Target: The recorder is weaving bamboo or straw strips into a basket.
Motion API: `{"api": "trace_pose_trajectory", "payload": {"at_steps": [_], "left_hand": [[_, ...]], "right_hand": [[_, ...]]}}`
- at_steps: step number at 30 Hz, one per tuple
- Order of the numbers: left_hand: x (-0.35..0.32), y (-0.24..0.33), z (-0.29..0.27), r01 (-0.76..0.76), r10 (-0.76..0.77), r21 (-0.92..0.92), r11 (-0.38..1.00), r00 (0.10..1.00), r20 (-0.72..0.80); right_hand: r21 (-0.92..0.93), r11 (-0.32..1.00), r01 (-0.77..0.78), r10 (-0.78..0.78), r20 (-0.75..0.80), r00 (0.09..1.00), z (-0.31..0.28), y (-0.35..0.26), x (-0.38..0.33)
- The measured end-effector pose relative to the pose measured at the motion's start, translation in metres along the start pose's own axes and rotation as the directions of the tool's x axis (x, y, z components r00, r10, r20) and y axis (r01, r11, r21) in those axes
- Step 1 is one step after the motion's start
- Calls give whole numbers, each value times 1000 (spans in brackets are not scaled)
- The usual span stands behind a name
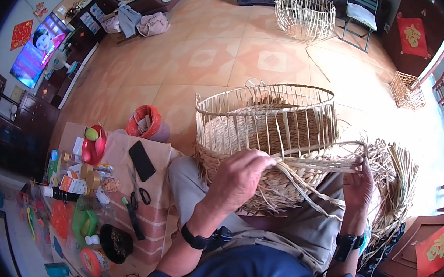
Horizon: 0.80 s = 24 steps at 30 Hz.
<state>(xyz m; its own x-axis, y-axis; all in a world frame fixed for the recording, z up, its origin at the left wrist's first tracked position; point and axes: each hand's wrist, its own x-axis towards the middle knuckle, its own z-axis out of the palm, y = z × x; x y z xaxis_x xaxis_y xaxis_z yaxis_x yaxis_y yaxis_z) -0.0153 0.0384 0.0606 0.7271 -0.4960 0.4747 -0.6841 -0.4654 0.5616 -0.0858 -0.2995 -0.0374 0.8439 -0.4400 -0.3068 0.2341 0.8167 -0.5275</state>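
A large, half-woven straw basket (258,131) leans against my knees; its lower wall is thickly plaited and bare upright stakes rise to a thin rim. My left hand (242,176) pinches straw strands at the basket's near side. Between my hands the strands (317,163) stretch across the front of the wall, with loose ends drooping below. On the right, my right hand (359,182) grips the other part of these strands between thumb and fingers. Beside it lies a big bundle of dry straw (394,173), partly behind my right hand.
A cloth-covered table (154,212) at my left bears a phone (141,161), scissors (143,195), a dark bowl (115,243) and jars. Past it stands a bin with a red liner (145,122). An open basket frame (305,17) and a folding chair (360,18) stand far off.
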Motion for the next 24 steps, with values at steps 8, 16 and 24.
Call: {"api": "trace_pose_trajectory", "payload": {"at_steps": [8,16,24], "left_hand": [[5,0,16,-9,8,87,996,1000,13],[18,-9,40,-55,41,192,980,996,78],[21,-19,47,73,-74,54,996,997,28]], "right_hand": [[1,987,161,-161,33,986,-90,-96,29],[-912,-292,287,-226,358,906,-18,-21,-53],[-733,-228,640,127,630,766,74,50,-70]]}}
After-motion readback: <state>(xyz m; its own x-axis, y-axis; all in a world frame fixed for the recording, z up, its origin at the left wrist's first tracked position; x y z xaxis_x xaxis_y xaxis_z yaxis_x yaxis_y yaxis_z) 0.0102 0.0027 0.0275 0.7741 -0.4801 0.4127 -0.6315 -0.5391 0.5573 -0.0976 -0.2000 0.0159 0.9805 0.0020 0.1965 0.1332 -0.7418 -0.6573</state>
